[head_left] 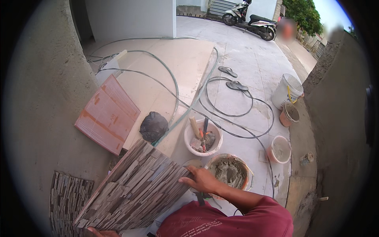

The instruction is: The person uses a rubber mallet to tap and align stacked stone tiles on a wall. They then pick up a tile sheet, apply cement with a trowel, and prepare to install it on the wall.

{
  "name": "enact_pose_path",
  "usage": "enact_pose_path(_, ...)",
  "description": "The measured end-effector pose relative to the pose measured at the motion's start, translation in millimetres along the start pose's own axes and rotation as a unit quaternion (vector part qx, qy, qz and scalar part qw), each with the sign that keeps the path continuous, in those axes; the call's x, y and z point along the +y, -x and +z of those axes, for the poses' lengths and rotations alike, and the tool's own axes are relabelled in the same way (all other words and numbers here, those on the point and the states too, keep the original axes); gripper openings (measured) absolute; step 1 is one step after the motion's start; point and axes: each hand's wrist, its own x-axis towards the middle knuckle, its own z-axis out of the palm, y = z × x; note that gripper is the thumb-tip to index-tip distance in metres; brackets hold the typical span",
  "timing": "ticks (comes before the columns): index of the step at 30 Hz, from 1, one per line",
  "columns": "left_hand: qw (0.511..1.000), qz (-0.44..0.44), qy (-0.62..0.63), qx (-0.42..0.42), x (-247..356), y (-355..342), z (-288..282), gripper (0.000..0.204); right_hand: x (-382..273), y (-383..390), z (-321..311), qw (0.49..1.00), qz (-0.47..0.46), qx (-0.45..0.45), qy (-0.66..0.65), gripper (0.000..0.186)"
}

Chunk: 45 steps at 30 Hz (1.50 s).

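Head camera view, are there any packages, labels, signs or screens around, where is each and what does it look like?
White bucket: on the paving at right, round, white with a blue and yellow printed label on its side.
Reddish tile: leaning on the left wall, square, its ribbed back bearing pale marks.
No signs or screens show.

Two hands are in view, the right hand [202,179] flat on one stone-pattern tile [136,189], the left hand [103,232] barely peeking in under its lower edge. One more tile of the same pattern [68,201] sits on the wall. One reddish tile [107,113] leans nearby. Five buckets (counting the mortar bucket [229,172]): a tool bucket [203,137], a tall white bucket [287,91], two small ones [289,114] [280,149]. Two sandals [232,78], one black bag [153,126], one scooter [250,20].
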Motion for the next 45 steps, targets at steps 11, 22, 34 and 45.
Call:
enact_pose_path(11,0.952,0.184,0.169,-0.178,53,39,105,0.06,-31,-73,-41,0.861,-0.048,0.088,-0.499,0.072)
enact_pose_path(22,0.774,0.461,-0.228,-0.369,-9,74,258,0.016,-11,-75,-16,0.607,-0.027,0.117,-0.785,0.098)
enact_pose_path(34,0.695,0.377,-0.328,-0.517,-134,52,282,0.039,99,-155,0,0.644,-0.019,0.167,-0.747,0.064)
enact_pose_path(45,0.608,0.387,-0.465,-0.514,-235,21,289,0.05,205,-193,49,0.613,0.022,0.179,-0.769,0.058)
